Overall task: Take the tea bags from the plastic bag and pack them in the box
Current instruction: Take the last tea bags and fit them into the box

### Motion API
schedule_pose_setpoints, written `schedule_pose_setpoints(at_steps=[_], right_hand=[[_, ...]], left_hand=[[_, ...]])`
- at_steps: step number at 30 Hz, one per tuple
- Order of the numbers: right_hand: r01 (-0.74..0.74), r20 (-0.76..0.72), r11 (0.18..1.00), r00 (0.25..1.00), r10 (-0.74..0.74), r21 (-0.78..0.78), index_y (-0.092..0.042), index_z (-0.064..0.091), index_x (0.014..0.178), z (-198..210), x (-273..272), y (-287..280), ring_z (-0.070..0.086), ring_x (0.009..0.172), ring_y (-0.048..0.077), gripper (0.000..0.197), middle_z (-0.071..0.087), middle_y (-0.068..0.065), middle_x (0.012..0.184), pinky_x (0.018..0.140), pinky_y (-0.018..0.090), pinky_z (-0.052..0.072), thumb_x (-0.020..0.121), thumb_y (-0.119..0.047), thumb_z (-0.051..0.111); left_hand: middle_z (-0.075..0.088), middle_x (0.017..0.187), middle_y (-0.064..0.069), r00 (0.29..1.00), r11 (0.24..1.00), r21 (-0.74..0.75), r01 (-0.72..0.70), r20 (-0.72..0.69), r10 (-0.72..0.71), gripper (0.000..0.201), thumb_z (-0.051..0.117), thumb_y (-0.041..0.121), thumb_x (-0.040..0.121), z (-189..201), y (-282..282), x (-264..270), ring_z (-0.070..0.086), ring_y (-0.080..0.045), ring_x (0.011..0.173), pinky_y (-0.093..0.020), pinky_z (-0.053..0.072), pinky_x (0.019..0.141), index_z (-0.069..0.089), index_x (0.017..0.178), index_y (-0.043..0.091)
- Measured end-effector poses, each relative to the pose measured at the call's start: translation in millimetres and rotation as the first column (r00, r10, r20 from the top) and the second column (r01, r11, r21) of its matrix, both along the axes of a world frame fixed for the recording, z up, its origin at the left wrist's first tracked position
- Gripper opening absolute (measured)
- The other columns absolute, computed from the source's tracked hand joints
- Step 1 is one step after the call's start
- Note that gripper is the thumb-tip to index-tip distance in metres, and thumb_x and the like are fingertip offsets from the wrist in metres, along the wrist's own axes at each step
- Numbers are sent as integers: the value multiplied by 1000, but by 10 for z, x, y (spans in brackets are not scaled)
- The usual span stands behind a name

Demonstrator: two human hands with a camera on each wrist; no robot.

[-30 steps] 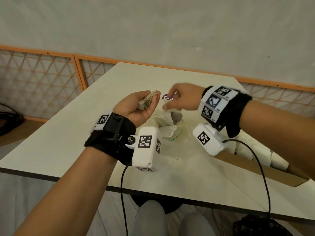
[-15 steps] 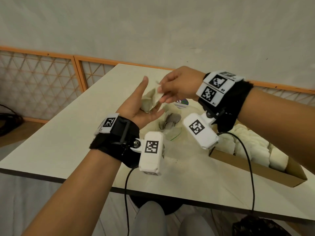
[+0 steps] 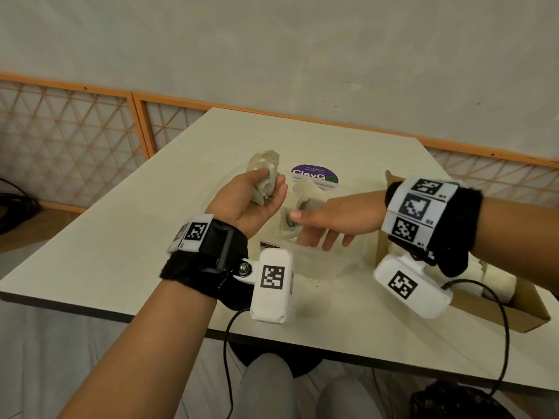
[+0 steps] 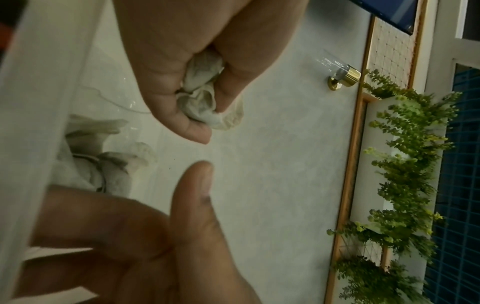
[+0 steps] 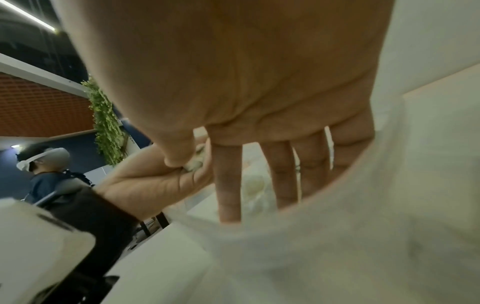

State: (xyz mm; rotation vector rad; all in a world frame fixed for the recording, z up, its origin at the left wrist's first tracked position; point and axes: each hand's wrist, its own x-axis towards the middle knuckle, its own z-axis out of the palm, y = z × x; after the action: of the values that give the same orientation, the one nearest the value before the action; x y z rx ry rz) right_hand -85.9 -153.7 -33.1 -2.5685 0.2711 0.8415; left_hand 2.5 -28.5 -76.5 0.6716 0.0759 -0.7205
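Note:
My left hand is raised palm up above the table and grips a small bunch of crumpled pale tea bags; the left wrist view shows its fingers curled round the bunch of tea bags. My right hand hovers empty, fingers straight and spread, over the clear plastic bag, which holds more tea bags. The right wrist view shows the right hand's straight fingers just above the bag's film. The brown cardboard box lies at the right, with a row of tea bags in it.
A purple round label shows on the far part of the plastic bag. The white table ends close to my body. Orange lattice panels stand behind it. Another person wearing a headset sits off to the left.
My right hand came up and put a tea bag into my left palm, then dropped back down over the plastic bag. My left fingers closed round the bunch.

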Motion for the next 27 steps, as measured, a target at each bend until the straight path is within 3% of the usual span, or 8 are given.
schedule_pose_setpoints(at_steps=[4,7,10,13,17,21,24,27], right_hand=[[-25,-20,998,999,26,57,-40,58,102,-87,-51,5,58,105,12,53,58,-21,111,89,27,44,90,-63,12],[-43,16,994,999,42,105,-29,59,119,-92,-69,-51,57,108,9,59,60,-20,111,92,25,44,93,-58,16],[-75,76,983,995,63,166,-25,60,123,-96,-114,-118,57,110,9,45,63,-9,119,93,26,46,93,-49,36],[-128,128,974,986,105,185,-24,57,126,-136,-131,-167,56,101,5,37,63,-10,112,88,23,47,90,-31,56],[-76,222,962,975,16,264,-20,70,104,-158,-109,-194,59,94,13,22,69,1,104,90,26,47,83,-16,67],[22,370,903,908,-198,430,-17,70,84,67,-84,-225,55,71,7,14,65,-1,77,68,15,47,79,-4,67],[75,358,761,849,-387,644,-10,68,82,305,34,-281,57,61,6,14,65,1,72,56,15,47,80,2,62],[92,365,761,836,-409,642,-3,66,84,383,207,-237,54,58,11,8,63,10,78,52,15,47,81,3,62]], left_hand=[[58,84,-15,1000,999,-35,-14,11,14,8,49,5,95,-3,-3,-11,60,-19,80,-30,57,69,53,93,-1],[58,86,-15,999,998,-51,-32,6,33,8,49,5,95,3,1,-9,60,-20,82,-30,57,72,54,94,-1],[59,88,-14,998,995,-74,-62,5,63,9,47,5,96,8,-1,-10,60,-19,84,-29,56,74,54,93,-1],[58,90,-13,996,992,-90,-90,12,91,9,46,5,96,2,-16,-8,60,-18,84,-28,55,76,54,96,0],[57,95,-12,987,984,-98,-148,55,154,13,44,3,96,-16,-40,-21,60,-18,82,-25,56,69,52,105,7],[56,101,-8,979,988,-51,-148,131,153,23,40,0,95,-20,-45,-7,59,-16,80,-22,54,72,59,101,13],[59,100,-9,991,1000,-27,7,137,-3,19,53,17,92,36,-32,-45,61,-16,74,-24,52,70,61,107,8],[65,102,-7,951,974,23,225,213,-225,58,64,48,74,87,-72,-92,62,-17,90,-26,53,76,62,115,7]])
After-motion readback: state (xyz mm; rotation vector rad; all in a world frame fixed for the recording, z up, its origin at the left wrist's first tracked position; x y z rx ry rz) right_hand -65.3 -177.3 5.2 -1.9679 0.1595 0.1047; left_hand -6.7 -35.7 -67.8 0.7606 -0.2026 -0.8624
